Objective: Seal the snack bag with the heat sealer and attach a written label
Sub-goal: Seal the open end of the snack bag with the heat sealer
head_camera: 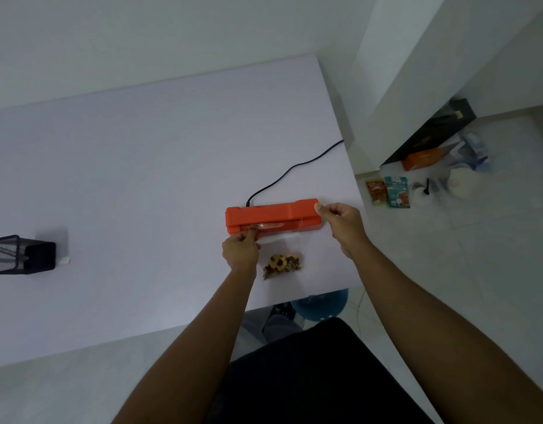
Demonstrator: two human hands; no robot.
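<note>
Sealer (273, 215) near table (141, 179) right edge; hands on it.

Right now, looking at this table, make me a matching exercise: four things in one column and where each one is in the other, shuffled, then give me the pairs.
Things
1. sealer
2. snack bag
3. pen holder
4. cord

Places
A. at the table's left edge
B. running from the sealer's back toward the table's right edge
C. under the right thumb, mid-table
D. top edge in the sealer's slot, pinched by the left hand

Pairs: 1-C, 2-D, 3-A, 4-B
</note>
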